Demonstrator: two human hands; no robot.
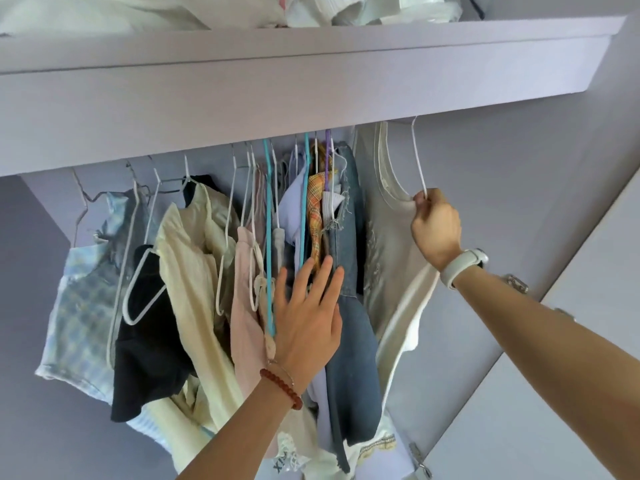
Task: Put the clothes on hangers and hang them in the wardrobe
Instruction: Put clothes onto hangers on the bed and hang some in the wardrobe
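Cream sleeveless cotton top (391, 216), on a thin white wire hanger (418, 157): your right hand (437, 227) pinches garment shoulder and hanger arm together, at the right end of the wardrobe row. Hanger hook rises up and left from that grip, passing behind the lilac shelf front (311, 84); whether it has caught the rail, you cannot tell. Top hangs edge-on, long axis downward, below and left of your grip. Your left hand (308, 317), fingers straight, presses the blue denim garment (349, 341) and its neighbours leftward, holding a gap beside the top.
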